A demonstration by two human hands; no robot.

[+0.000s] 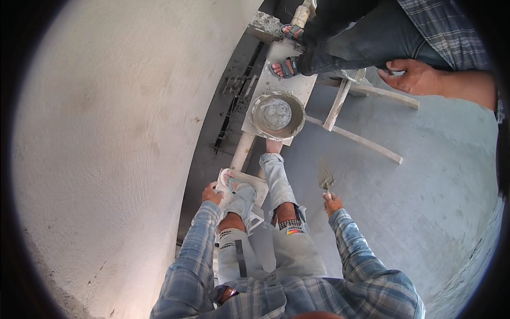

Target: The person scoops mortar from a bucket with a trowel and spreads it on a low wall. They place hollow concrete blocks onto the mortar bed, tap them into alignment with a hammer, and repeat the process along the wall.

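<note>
My right hand [333, 203] is closed round the handle of a small trowel [327, 184], its blade smeared with grey mortar. Just beyond the blade, a darker patch of wet mortar [325, 169] shows on the smooth grey wall surface [372, 212]. On the other side, my left hand [212, 194] has its fingers bent over the edge of a pale board [258, 184], beside my sandalled foot. Ahead of my feet stands a round basin [256, 125] with grey mortar [275, 114] in it, resting on a plank [302, 87].
A large curved plastered wall [117, 133] rises close on my left. Wooden bars [366, 139] jut out at the right of the plank. A co-worker in sandals [286, 68] stands at the plank's far end, one hand [411, 77] hanging near a bucket [355, 74]. A dark gap [212, 138] lies left of the plank.
</note>
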